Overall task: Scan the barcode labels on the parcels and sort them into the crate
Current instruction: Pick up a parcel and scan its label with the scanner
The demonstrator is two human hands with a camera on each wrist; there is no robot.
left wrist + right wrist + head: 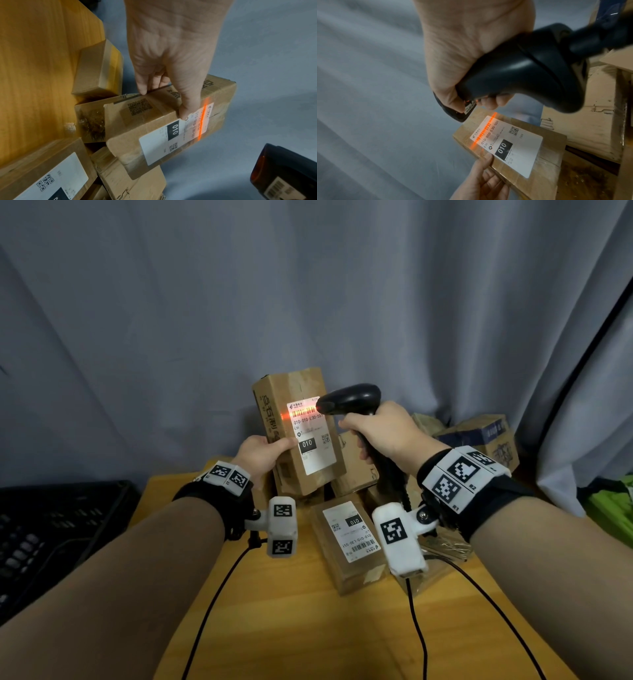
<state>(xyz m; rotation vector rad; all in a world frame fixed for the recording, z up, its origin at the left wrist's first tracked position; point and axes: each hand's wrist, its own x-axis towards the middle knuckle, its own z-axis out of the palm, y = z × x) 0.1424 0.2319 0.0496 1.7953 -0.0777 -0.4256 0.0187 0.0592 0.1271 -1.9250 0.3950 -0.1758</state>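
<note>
My left hand (pixel 265 451) grips a brown cardboard parcel (pixel 301 392) by its left side and holds it upright above the pile, thumb on the front face. Its white label (pixel 313 436) reads 010. My right hand (pixel 383 429) grips a black barcode scanner (pixel 352 398) by the handle, its nose close to the label's top. An orange scan line (pixel 299 413) crosses the barcode (pixel 485 131). In the left wrist view the thumb (pixel 187 106) presses the parcel (pixel 145 119) at the label's edge. The black crate (pixel 51 529) sits at lower left.
More cardboard parcels (pixel 349 546) lie piled on the wooden table (pixel 298 628), one with a 010 label facing up. Larger boxes (pixel 486 436) stand at the back right. A grey curtain (pixel 308 285) hangs behind. Black cables (pixel 219 587) trail across the table.
</note>
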